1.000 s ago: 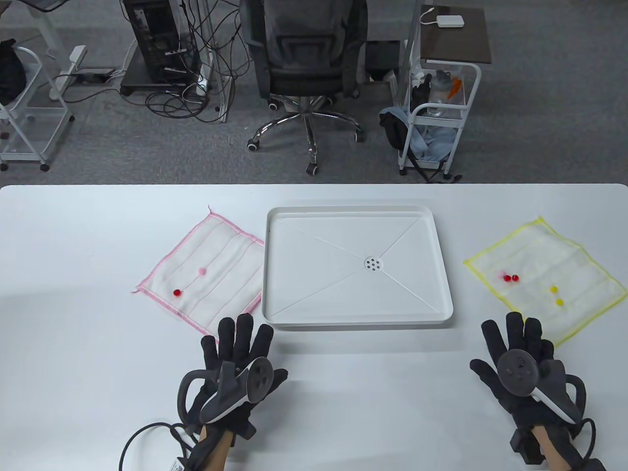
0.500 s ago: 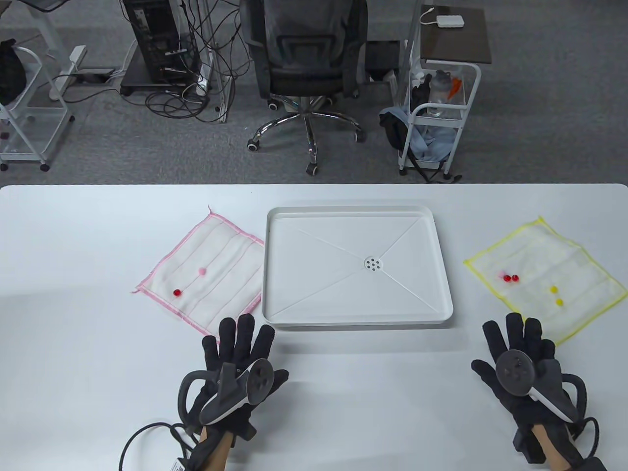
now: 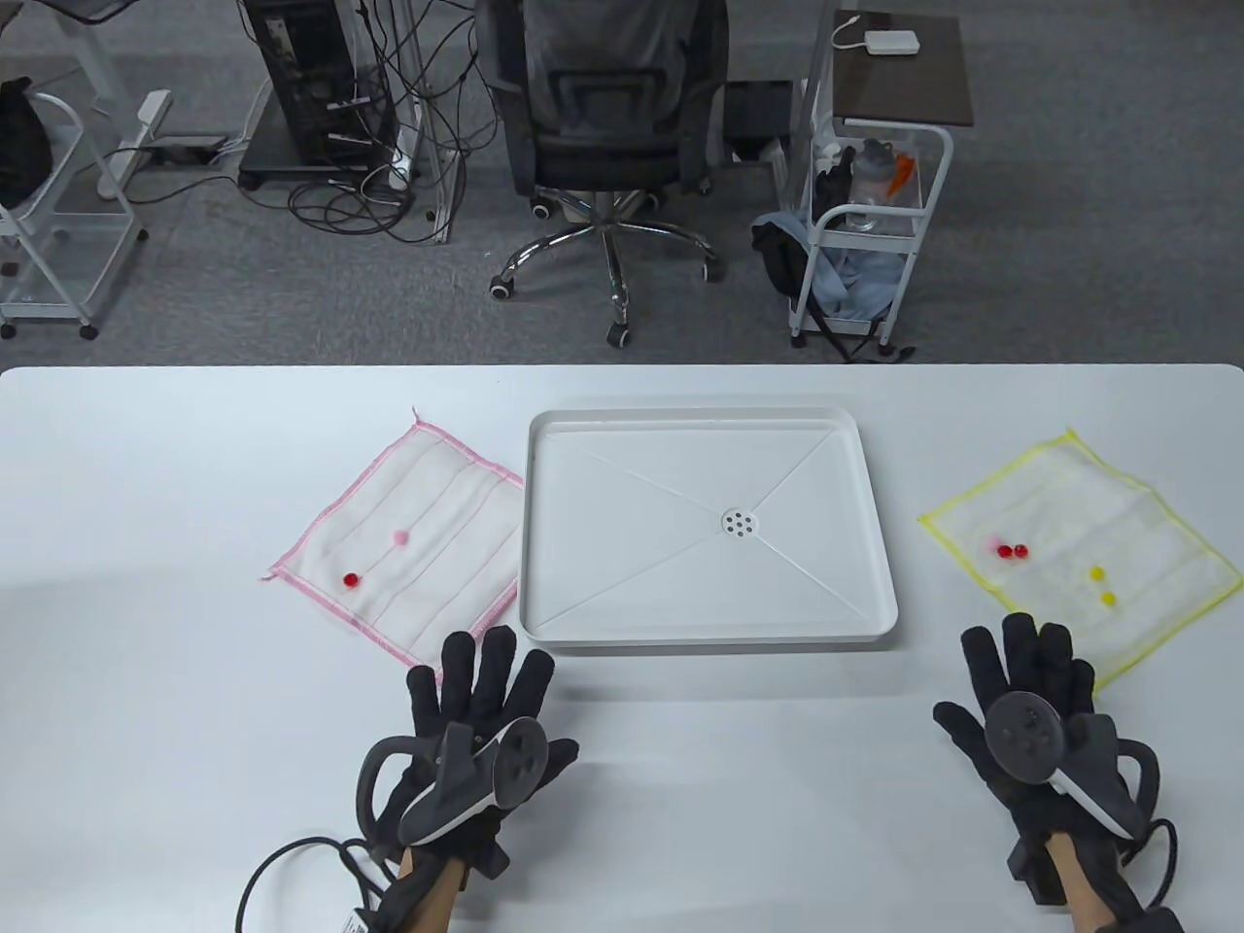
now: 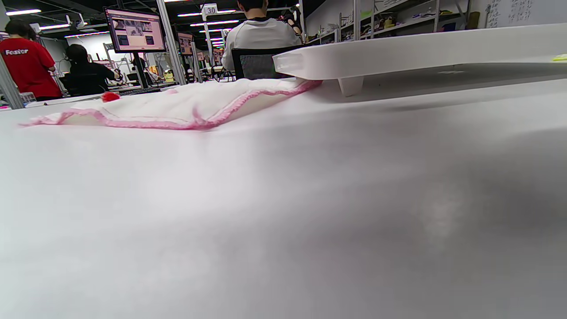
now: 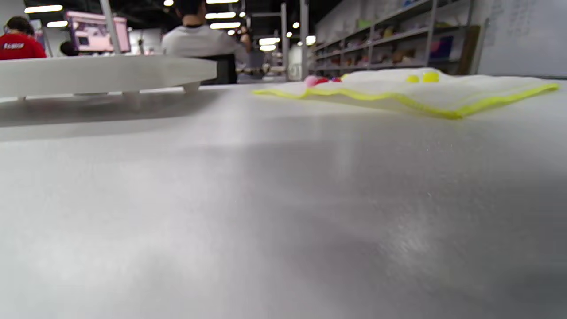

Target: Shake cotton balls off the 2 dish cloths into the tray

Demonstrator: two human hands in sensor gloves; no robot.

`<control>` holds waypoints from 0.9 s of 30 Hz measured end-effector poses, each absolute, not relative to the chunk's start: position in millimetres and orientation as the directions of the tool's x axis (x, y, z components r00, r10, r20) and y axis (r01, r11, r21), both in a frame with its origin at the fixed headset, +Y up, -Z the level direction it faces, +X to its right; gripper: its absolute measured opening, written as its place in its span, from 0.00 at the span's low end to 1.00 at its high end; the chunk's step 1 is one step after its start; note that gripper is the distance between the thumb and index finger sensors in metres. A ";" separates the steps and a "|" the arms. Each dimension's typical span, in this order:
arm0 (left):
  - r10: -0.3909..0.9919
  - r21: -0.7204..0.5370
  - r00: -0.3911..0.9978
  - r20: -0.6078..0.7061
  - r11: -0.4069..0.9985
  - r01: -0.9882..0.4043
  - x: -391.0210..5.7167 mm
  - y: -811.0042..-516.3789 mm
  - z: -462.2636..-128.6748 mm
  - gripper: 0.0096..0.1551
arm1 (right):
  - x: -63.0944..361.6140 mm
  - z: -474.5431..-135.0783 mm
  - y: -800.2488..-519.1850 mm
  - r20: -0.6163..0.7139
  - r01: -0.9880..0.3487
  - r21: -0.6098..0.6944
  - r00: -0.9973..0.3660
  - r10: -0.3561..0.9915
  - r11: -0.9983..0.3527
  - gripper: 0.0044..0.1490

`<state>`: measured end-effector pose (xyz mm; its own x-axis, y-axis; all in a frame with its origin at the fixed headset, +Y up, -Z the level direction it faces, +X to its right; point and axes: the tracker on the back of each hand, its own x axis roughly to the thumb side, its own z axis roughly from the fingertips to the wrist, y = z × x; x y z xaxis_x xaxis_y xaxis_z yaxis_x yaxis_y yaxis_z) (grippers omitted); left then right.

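Cotton balls sat on two dish cloths flanking a white tray point(image 3: 880, 544) on the table point(image 3: 146, 680): a red ball point(image 3: 351, 580) and a pink ball point(image 3: 400, 536) on the pink-edged cloth point(image 3: 457, 525), red and yellow ones on the yellow-edged cloth point(image 3: 1147, 535). The left hand point(image 3: 466, 739) and right hand point(image 3: 1035, 719) lay flat, fingers spread, holding nothing, each just short of its cloth's near corner.
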<state>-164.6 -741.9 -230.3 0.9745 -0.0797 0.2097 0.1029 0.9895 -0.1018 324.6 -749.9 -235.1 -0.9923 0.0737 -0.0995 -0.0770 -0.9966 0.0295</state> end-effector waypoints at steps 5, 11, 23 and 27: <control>-0.093 -0.122 0.965 0.245 0.985 0.126 -155.5 -746.6 -231.9 0.50 | 311.4 -234.7 -750.7 -0.138 -0.251 -0.009 -0.959 0.250 -0.968 0.49; -0.104 -0.135 0.964 0.243 0.981 0.140 -149.3 -748.9 -234.9 0.50 | 319.0 -245.3 -765.7 -0.160 -0.163 0.078 -0.976 0.149 -0.984 0.49; -0.081 -0.114 0.979 0.187 0.988 0.104 -161.1 -743.8 -236.0 0.50 | 330.1 -239.8 -748.2 -0.158 -0.102 0.019 -0.983 0.097 -0.995 0.49; -0.074 -0.108 0.980 0.187 0.990 0.095 -162.2 -743.7 -235.9 0.50 | 368.1 -242.4 -748.6 -0.294 -0.146 0.018 -0.946 0.134 -0.989 0.49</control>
